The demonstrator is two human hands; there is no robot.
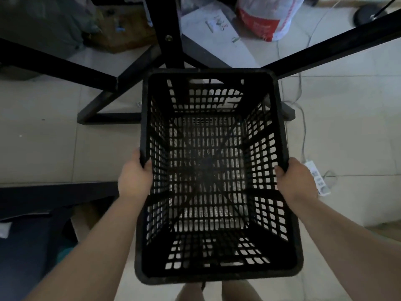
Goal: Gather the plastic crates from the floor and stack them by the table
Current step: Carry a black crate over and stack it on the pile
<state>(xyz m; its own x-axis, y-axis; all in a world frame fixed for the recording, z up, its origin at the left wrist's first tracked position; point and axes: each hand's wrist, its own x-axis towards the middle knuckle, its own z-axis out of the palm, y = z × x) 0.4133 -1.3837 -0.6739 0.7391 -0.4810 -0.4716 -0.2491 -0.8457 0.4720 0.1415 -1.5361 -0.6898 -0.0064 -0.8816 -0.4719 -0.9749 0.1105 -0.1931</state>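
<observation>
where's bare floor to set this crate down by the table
Bare tile lies left of the crate, between the table's floor bar and the dark furniture edge. Right is tighter: power strip and cable.

- dim overall, underexposed; brightest patch is the pale floor tiles (338,68) top right, light seems to come from there
- left side and lower left corner fall into deep shadow, detail lost
- black crate (217,170) reads near-silhouette, mesh holes lit from the floor beneath
- wide-angle bending at edges, table frame (65,61) bars splay outward
- soft, slightly smeared, forearms blurred at bottom
</observation>
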